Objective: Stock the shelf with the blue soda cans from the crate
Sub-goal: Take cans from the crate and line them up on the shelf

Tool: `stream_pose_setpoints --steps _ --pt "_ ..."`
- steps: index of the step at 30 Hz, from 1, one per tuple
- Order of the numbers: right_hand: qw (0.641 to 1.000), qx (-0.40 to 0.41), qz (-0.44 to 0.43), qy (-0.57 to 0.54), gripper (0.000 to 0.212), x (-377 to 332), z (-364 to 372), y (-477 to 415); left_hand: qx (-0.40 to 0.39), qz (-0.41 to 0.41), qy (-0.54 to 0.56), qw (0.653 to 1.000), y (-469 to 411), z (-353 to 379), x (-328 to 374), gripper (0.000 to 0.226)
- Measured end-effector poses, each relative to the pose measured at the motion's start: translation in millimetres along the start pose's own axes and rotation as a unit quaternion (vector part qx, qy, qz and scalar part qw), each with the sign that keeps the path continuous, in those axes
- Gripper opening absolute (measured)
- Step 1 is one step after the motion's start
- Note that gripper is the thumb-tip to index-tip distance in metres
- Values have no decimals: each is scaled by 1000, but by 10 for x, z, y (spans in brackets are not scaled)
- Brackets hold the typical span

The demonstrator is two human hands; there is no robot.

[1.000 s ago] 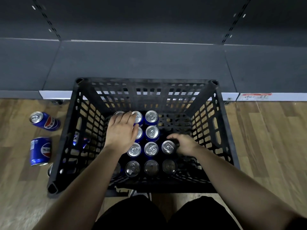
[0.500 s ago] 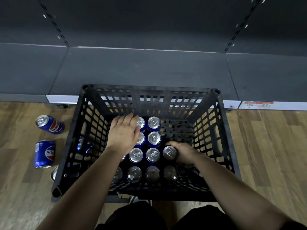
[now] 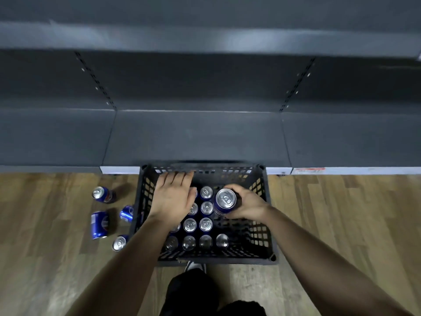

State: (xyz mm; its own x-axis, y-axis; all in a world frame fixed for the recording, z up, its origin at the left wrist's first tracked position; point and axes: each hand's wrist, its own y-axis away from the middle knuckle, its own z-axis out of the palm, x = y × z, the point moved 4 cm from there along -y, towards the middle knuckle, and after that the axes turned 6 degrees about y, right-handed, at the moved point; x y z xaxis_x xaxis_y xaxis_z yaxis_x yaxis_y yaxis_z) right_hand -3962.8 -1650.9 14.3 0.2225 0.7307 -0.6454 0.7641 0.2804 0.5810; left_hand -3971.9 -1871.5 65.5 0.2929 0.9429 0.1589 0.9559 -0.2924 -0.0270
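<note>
The job looks like it is only at the start. The shelf (image 3: pixel 193 137) has no cans on it that I can see. The right hand (image 3: pixel 247 205) has its fingers wrapped tight round one blue can (image 3: pixel 225 200). That can is upright and lifted above the rest, over the right side of the crate (image 3: pixel 216 259). It has not reached the shelf yet. Nearly all the work is left, I think: this can must go up, and then the many others after it.

The left hand (image 3: pixel 173 199) is flat, with its fingers straight and close together. It is over the far left part of the crate, and its fingertips are near the far rim. It grips nothing that I can see. Its palm hides what is under it, so I cannot tell if it touches a lid.

The crate is black, with holes in its walls. It sits on the wooden floor (image 3: pixel 330 213), close up against the front of the shelf. Inside it, the other cans (image 3: pixel 189 225) stand upright in rows, silver lids up. About ten lids show, and maybe more are hidden under the left hand. They fill the left and middle parts. The right part shows mostly bare crate bottom.

Four loose cans (image 3: pixel 99 224) lie on their sides on the floor, just left of the crate and outside it.
</note>
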Motion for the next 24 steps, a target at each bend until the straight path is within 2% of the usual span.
stream_pose_setpoints --steps 5,8,13,20,24 --pt "999 22 -16 -41 74 -843 -746 640 16 19 5 1000 -104 -1155 217 50" --pt "996 42 -26 -70 75 -1365 -1245 1033 47 31 4 998 -263 -1915 348 49" --pt "990 75 -64 -99 65 -2181 -2058 1668 99 46 9 994 -564 -3056 551 49" --pt "975 123 -127 -139 55 -3046 -2983 2282 147 68 16 987 -961 -4226 759 52" --pt "965 146 -147 -160 58 -3456 -3383 2493 167 78 25 983 -1159 -4696 818 53"
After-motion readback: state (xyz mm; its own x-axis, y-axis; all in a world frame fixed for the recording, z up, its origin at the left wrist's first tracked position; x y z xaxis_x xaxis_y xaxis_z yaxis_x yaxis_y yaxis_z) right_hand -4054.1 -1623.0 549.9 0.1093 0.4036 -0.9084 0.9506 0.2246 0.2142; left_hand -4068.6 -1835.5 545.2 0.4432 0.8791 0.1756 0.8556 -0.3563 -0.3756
